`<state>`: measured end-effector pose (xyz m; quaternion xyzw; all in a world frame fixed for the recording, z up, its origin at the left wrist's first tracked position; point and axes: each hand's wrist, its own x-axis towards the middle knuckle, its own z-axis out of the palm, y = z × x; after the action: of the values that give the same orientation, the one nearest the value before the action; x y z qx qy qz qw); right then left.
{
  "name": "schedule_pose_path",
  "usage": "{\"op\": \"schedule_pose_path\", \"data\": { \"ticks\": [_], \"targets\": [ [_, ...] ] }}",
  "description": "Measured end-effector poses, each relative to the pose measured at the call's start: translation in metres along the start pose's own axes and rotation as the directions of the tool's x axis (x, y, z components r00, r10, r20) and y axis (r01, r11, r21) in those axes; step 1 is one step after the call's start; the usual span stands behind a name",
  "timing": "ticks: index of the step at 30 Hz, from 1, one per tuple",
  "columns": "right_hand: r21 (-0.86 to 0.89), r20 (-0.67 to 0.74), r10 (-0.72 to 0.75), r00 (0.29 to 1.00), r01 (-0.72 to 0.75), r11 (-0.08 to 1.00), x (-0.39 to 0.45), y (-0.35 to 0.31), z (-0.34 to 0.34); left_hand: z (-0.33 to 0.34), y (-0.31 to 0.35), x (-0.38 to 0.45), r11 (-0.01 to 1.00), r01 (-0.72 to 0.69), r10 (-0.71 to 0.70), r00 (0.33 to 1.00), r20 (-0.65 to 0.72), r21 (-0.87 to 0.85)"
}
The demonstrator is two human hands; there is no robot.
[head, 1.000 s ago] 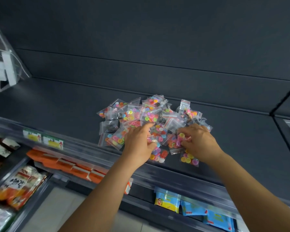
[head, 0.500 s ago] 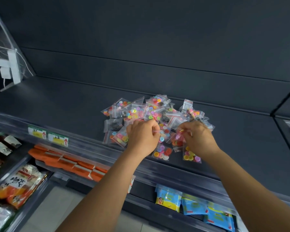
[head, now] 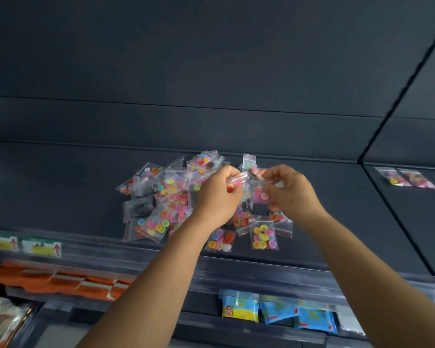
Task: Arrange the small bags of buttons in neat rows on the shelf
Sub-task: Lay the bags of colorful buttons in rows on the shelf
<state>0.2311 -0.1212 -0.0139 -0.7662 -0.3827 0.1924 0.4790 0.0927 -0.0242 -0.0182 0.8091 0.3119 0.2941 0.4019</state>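
A loose pile of small clear bags of coloured buttons (head: 166,197) lies on the dark shelf (head: 60,177). My left hand (head: 219,197) is lifted above the pile, fingers pinched on a bag of red and pink buttons (head: 236,183). My right hand (head: 286,194) is raised beside it, pinching another bag of pink and white buttons (head: 261,194). Single bags lie flat near the front edge, one with yellow and pink buttons (head: 263,237) and one with mixed colours (head: 221,241). Two bags (head: 409,179) lie side by side on the neighbouring shelf section at the right.
The shelf's front rail (head: 236,270) carries two green and yellow price labels (head: 23,244) at the left. Below hang orange packets (head: 60,282) and blue and yellow packets (head: 276,310). A dark back panel (head: 211,96) rises behind the pile.
Both hands have risen from the pile, each lifting a bag off it and bringing the bags close together. The camera has tilted, so the pile sits lower in view.
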Motion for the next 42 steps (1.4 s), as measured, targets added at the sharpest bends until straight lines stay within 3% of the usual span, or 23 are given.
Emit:
{"op": "schedule_pose_path", "data": {
  "ticks": [5,10,20,27,31,36,42],
  "targets": [
    [0.046,-0.096,0.001,0.995,0.004,0.999,-0.004,0.004,-0.030,0.025,0.021,0.013,0.993,0.065,-0.061,0.997,0.042,-0.098],
    [0.072,-0.127,0.019,0.992,-0.010,0.997,-0.012,0.014,-0.078,0.064,0.048,0.023,0.977,0.030,-0.003,0.992,0.130,-0.209],
    [0.187,-0.223,0.085,0.971,-0.043,0.981,-0.010,0.071,-0.193,0.184,0.115,0.036,0.927,0.111,-0.018,0.967,0.254,-0.359],
    [0.454,-0.104,0.230,0.968,-0.160,0.876,-0.002,0.135,-0.277,0.282,0.172,0.036,0.871,0.204,-0.140,0.975,0.172,-0.447],
    [0.482,-0.076,0.258,0.963,-0.191,0.855,0.005,0.167,-0.315,0.331,0.195,0.037,0.882,0.246,-0.206,0.968,0.141,-0.401],
    [0.383,-0.138,0.272,0.953,-0.202,0.902,0.019,0.199,-0.349,0.376,0.208,0.047,0.933,0.265,-0.250,0.964,0.090,-0.244],
    [0.183,-0.251,0.282,0.926,-0.241,0.953,0.041,0.229,-0.384,0.413,0.217,0.074,0.983,0.174,-0.171,0.984,0.047,-0.056]
  ]
}}
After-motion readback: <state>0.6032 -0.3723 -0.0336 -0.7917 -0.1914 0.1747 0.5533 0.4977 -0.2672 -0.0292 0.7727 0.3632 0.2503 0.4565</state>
